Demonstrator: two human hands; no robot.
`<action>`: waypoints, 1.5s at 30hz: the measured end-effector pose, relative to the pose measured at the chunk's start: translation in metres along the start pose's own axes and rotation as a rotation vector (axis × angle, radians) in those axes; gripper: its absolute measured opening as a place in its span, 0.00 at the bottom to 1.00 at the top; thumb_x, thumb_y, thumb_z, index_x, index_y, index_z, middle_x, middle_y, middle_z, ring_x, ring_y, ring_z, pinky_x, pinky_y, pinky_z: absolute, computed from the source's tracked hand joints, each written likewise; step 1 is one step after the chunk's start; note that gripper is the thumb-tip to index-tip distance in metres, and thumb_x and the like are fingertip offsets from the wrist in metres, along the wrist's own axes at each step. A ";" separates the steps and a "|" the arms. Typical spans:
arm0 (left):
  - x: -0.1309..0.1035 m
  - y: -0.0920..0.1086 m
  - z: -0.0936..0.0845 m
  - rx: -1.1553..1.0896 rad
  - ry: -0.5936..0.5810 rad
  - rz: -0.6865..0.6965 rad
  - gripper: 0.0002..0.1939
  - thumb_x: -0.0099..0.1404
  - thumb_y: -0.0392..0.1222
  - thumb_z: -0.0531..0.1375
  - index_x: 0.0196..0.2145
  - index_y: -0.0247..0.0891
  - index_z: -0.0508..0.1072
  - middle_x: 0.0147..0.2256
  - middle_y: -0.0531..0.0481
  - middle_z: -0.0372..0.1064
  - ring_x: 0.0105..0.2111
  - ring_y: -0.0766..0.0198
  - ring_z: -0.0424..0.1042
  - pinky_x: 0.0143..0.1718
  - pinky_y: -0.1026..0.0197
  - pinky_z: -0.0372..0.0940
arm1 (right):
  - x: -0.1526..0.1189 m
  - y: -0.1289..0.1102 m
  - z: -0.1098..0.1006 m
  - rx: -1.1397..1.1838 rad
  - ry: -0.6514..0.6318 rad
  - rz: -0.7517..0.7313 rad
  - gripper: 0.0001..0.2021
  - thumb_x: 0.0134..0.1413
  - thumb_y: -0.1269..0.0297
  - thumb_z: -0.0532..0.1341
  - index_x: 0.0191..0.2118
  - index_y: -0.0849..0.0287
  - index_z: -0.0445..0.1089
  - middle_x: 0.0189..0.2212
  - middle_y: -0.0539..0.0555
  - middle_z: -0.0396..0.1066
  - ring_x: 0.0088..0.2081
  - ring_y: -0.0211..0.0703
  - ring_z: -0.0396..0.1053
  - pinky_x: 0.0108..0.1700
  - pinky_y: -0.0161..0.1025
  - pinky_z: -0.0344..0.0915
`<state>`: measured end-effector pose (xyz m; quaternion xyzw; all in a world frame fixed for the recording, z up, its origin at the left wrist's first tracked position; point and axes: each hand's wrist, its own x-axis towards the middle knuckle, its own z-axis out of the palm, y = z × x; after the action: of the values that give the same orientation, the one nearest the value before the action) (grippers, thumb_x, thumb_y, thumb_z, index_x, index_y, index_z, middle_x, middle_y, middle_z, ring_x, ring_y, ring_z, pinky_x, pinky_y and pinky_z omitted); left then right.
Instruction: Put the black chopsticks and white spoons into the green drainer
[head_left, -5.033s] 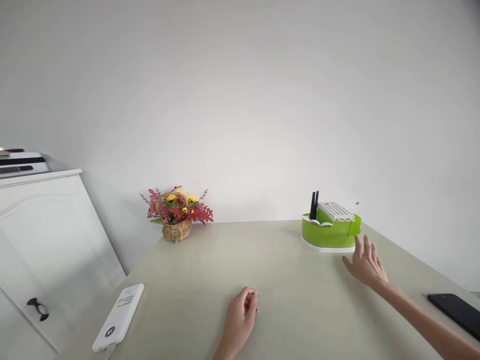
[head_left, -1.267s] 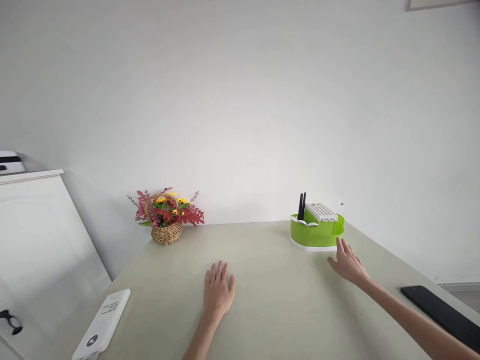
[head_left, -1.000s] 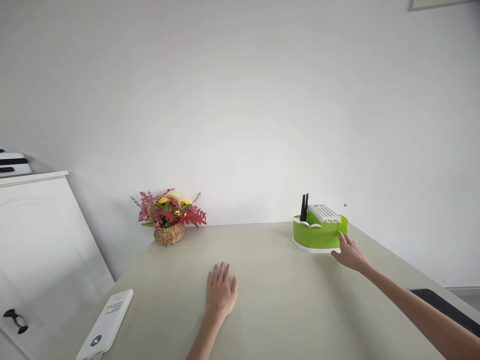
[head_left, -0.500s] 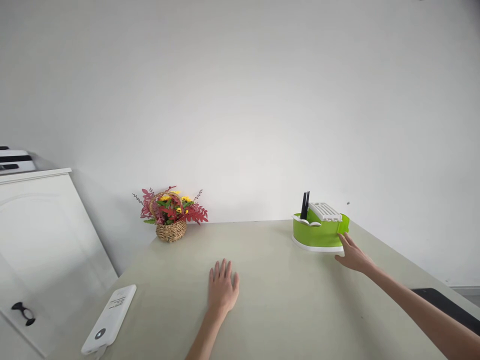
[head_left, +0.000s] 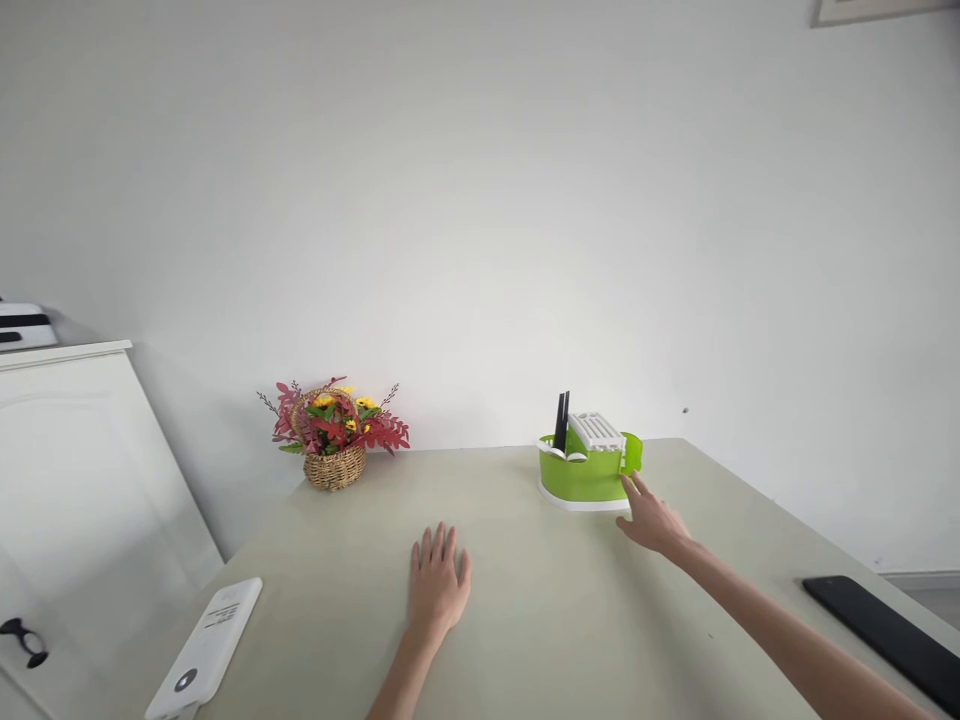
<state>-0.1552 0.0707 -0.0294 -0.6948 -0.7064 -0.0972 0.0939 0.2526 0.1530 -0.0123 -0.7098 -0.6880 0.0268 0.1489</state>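
A green and white plastic utensil holder [head_left: 581, 478] stands toward the back right of the table. Black chopsticks [head_left: 561, 422] stick up from its left part, and a white slotted rack tops its middle. At its right end my right hand [head_left: 651, 517] has its fingers stretched out against or just in front of the green side; contact cannot be made out for certain. My left hand [head_left: 438, 580] lies flat on the table [head_left: 517, 620], fingers spread, with nothing in it.
A wicker basket [head_left: 335, 468] of red and yellow flowers stands back left. A white power bank [head_left: 206, 650] lies near the left edge, a black flat object [head_left: 885, 635] at the right edge. White cabinet [head_left: 82, 450] on the left, wall [head_left: 480, 200] behind.
The utensil holder has shifted left across the table, with my right hand moving left beside it. My left hand stays flat in place. The view has turned slightly.
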 end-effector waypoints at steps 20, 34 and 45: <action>0.001 0.003 0.003 -0.022 0.057 -0.001 0.29 0.74 0.50 0.46 0.68 0.38 0.63 0.70 0.45 0.54 0.70 0.45 0.51 0.70 0.39 0.48 | -0.058 -0.112 -0.039 -0.135 -0.014 -0.132 0.25 0.66 0.73 0.53 0.67 0.61 0.62 0.67 0.67 0.62 0.42 0.47 0.80 0.44 0.43 0.74; 0.000 0.001 -0.002 -0.053 0.019 -0.011 0.29 0.74 0.49 0.47 0.68 0.39 0.62 0.70 0.46 0.53 0.71 0.46 0.49 0.71 0.41 0.46 | -0.083 -0.132 -0.030 -0.171 0.068 -0.151 0.29 0.60 0.79 0.52 0.66 0.59 0.65 0.67 0.69 0.61 0.36 0.48 0.81 0.38 0.42 0.72; 0.066 -0.015 -0.058 -0.656 0.012 -0.251 0.19 0.69 0.45 0.54 0.50 0.35 0.78 0.53 0.35 0.76 0.56 0.47 0.74 0.59 0.49 0.65 | -0.106 -0.066 -0.024 0.175 0.150 -0.263 0.24 0.66 0.67 0.44 0.62 0.48 0.65 0.66 0.54 0.65 0.33 0.40 0.78 0.35 0.40 0.70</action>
<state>-0.1714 0.1184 0.0439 -0.5952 -0.7169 -0.3339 -0.1426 0.1891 0.0451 0.0091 -0.5981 -0.7568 0.0137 0.2633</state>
